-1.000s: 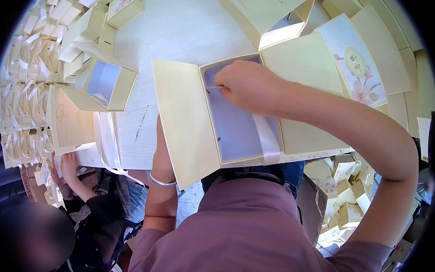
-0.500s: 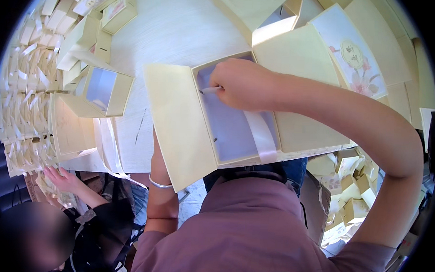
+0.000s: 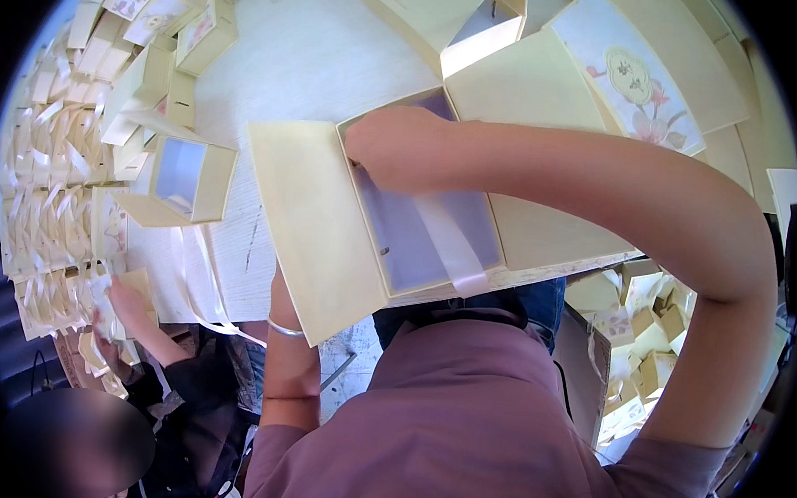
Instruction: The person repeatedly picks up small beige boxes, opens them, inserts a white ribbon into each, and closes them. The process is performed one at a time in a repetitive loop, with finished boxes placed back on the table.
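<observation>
In front of me at the table's edge lies an open cream box (image 3: 425, 241) with a pale lilac inside and its flaps spread to both sides. My right hand (image 3: 397, 152) is closed inside it, against the left inner wall near the far end. A white ribbon (image 3: 451, 242) runs from under this hand across the box and over its near edge. A small slot (image 3: 384, 250) shows lower on that wall. Behind the left flap (image 3: 316, 220) my left forearm (image 3: 291, 359), with a silver bangle, reaches up; the flap hides the left hand.
Several cream boxes (image 3: 190, 180) and stacked ribboned pieces (image 3: 53, 211) stand at the left. More open boxes (image 3: 485, 41) and a floral panel (image 3: 633, 77) lie at the far right. A co-worker's hand (image 3: 129, 305) works at lower left. A carton (image 3: 579, 361) of boxes stands below right.
My right hand has moved left to the box's inner wall, and the short ribbon end there is now hidden. At the left, one open box has gone from the table edge; the co-worker's hands have shifted.
</observation>
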`<state>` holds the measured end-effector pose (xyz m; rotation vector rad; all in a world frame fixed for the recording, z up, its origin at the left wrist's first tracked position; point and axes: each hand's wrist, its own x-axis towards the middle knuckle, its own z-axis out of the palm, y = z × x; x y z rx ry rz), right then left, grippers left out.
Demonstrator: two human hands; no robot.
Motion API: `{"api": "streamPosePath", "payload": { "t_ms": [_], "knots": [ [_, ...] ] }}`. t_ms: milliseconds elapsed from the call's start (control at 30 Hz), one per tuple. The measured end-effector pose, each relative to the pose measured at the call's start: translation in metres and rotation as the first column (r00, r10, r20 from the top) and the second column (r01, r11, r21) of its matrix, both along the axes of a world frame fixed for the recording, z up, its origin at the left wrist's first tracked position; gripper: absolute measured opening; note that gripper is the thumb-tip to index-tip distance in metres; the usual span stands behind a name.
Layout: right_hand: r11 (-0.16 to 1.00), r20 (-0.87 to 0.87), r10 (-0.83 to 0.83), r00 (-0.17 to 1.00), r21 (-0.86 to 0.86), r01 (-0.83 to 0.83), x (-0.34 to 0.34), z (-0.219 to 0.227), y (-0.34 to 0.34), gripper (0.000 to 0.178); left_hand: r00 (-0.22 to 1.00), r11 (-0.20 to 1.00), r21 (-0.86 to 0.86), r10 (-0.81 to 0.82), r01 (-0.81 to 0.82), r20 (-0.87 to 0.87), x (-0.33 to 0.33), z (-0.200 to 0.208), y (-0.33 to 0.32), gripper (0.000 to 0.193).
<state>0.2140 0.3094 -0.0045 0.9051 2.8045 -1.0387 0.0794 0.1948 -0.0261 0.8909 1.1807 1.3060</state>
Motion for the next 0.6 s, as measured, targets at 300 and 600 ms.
{"api": "streamPosePath", "payload": {
  "t_ms": [300, 600],
  "knots": [
    [0.452, -0.049, -0.436, 0.898, -0.875, 0.172, 0.034, 0.041, -0.035, 0.06, 0.988, 0.994, -0.108, 0.008, 0.009, 0.154, -0.007, -0.008, 0.016, 0.025],
    [0.811, -0.949, -0.3, 0.097, -0.307, -0.498, 0.173, 0.155, -0.029, 0.065, 0.943, 0.986, -0.167, 0.04, 0.017, 0.331, -0.042, -0.011, 0.037, 0.021]
  ]
}}
